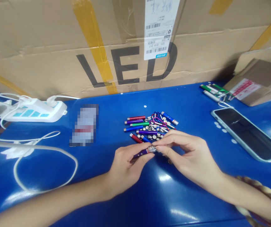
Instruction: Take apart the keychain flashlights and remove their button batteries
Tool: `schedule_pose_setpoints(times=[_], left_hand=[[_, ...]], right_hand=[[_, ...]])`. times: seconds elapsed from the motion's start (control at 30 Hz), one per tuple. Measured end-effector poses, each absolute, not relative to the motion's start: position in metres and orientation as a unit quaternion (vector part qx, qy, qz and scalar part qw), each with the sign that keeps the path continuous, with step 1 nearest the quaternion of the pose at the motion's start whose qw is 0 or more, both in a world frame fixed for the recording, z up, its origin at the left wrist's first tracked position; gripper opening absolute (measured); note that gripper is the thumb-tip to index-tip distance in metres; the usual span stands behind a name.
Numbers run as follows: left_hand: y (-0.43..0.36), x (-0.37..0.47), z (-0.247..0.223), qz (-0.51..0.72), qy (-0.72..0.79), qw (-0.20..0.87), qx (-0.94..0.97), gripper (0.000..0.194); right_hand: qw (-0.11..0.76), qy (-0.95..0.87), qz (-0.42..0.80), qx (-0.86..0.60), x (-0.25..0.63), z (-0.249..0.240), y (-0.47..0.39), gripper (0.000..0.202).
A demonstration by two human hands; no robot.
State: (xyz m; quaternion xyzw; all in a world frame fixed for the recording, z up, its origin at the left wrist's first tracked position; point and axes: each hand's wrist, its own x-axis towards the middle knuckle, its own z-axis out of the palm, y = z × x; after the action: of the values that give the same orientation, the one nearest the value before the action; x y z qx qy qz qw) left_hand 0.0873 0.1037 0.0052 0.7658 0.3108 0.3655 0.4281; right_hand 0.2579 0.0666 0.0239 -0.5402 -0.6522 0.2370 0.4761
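Note:
My left hand (pixel 128 165) is closed around a small purple penlight or laser pointer (pixel 143 153) with a silvery end pointing right. At that end, my right hand (pixel 187 151) pinches thumb and forefinger together; whatever lies between those fingertips is too small and hidden to make out. Just beyond both hands is a loose pile of similar metal tubes (pixel 136 125) in red, purple, green and blue. Among them are a pink carabiner clip (pixel 158 121) and several small round silvery discs, like button cells (pixel 154 137).
A large cardboard box (pixel 55 47) marked LED stands along the back of the blue table (pixel 116 107). On the left are a white power strip (pixel 41 115), looped cables and a pixelated flat item (pixel 84 124). At right lie a phone (pixel 253 132), green and silver tubes (pixel 211 90) and a small carton (pixel 260 82).

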Motion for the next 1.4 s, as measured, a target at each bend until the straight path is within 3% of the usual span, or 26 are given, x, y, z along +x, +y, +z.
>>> schedule_pose_setpoints(times=[0.67, 0.97, 1.13, 1.4], left_hand=[[0.118, 0.086, 0.016, 0.257, 0.252, 0.681, 0.638, 0.024], [0.113, 0.083, 0.007, 0.286, 0.257, 0.587, 0.713, 0.023], [0.112, 0.081, 0.008, 0.261, 0.249, 0.567, 0.74, 0.027], [0.117, 0.079, 0.009, 0.199, 0.254, 0.642, 0.695, 0.035]], right_hand=[[0.494, -0.746, 0.111, -0.432, 0.265, 0.023, 0.067, 0.021], [0.492, -0.679, 0.304, -0.452, 0.269, 0.026, 0.075, 0.004], [0.528, -0.667, 0.273, -0.449, 0.262, 0.027, 0.072, 0.013], [0.525, -0.706, 0.191, -0.435, 0.261, 0.024, 0.071, 0.017]])
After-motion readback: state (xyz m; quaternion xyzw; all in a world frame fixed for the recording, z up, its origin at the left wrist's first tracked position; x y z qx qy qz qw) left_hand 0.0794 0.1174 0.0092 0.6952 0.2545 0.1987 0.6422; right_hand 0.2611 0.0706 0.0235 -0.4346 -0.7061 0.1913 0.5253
